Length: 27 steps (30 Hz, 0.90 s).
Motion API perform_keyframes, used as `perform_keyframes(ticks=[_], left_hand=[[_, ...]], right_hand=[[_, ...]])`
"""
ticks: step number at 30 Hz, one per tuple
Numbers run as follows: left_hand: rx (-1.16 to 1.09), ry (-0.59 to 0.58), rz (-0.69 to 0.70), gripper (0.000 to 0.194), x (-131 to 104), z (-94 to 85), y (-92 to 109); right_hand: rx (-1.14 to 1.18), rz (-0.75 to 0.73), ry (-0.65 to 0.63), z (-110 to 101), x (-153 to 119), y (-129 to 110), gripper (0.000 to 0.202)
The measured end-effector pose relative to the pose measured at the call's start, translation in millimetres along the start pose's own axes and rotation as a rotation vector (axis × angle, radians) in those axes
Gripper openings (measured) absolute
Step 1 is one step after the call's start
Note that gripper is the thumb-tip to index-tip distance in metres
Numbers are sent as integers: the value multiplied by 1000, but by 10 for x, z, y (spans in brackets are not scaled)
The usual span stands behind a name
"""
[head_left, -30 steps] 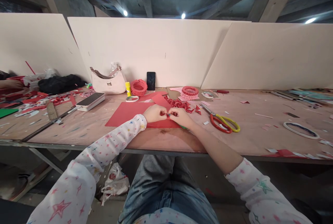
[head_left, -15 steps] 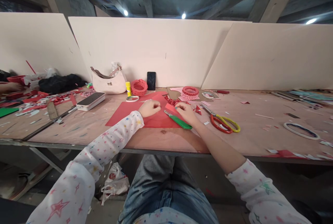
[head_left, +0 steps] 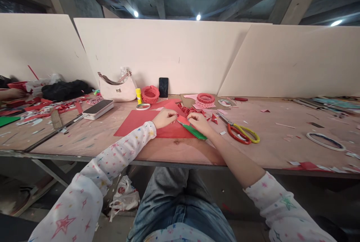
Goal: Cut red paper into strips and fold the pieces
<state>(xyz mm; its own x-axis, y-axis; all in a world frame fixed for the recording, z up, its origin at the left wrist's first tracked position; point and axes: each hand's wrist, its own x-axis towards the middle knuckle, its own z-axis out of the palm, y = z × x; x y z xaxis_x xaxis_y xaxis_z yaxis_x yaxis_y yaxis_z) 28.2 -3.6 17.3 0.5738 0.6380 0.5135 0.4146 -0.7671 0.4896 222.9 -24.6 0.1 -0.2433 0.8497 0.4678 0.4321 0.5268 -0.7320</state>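
Observation:
A small red paper piece (head_left: 183, 119) is pinched between my two hands, above a large red sheet (head_left: 135, 122). My left hand (head_left: 165, 117) has its fingertips closed at the piece's left end. At the other end, my right hand (head_left: 198, 122) grips it with thumb and finger. Under the right hand lies a green-handled cutter (head_left: 195, 132), resting partly on the sheet. Folded red paper strips (head_left: 189, 110) are heaped just behind the hands. Scissors with red and yellow handles (head_left: 242, 134) lie to the right.
Behind the sheet stand a glue stick (head_left: 138, 96), a red paper ring (head_left: 150, 94), a dark phone (head_left: 163, 87) and a stacked ring (head_left: 205, 100). A pale handbag (head_left: 118, 89) and white-cased device (head_left: 98, 109) are left. A white oval ring (head_left: 326, 142) lies far right.
My left hand has moved slightly right and now reaches the red piece's left end. The right hand still holds the piece and has shifted only a little.

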Motion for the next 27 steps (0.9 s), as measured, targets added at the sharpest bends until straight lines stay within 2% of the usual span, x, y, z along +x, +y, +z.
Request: perform_keyframes(ticks=[6,10,12,13,15,17,19,22,25,27], left_hand=[[23,35,-24,33,13,28,-72],[43,139,-136,24,39,36,-173],[46,154,-162,23,39,26,-185],[29,125,-164,25,34,26,-177],[-61,-9,-169,29,17,44,-141],[-215,-191,-214,34,1,90,-95],[-307,-313,-298,38,-7,151,-56],[-356,-372,-387,35,-4,221,-23],[-429,-362,-417,26,-2,233,-17],[-489,-364,-441,27,-7,221,-15]], right_hand=[[-4,27,59,-15,13,3,10],[-66,62,136,-22,28,12,10],[-110,66,174,-18,30,20,9],[-124,54,181,-11,28,22,9],[-146,8,162,10,15,20,9],[-169,-53,100,41,-5,9,8],[-195,-121,6,73,-26,-4,8],[-254,-194,-96,105,-48,-19,7],[-296,-219,-124,113,-57,-30,7],[-306,-237,-135,113,-60,-38,7]])
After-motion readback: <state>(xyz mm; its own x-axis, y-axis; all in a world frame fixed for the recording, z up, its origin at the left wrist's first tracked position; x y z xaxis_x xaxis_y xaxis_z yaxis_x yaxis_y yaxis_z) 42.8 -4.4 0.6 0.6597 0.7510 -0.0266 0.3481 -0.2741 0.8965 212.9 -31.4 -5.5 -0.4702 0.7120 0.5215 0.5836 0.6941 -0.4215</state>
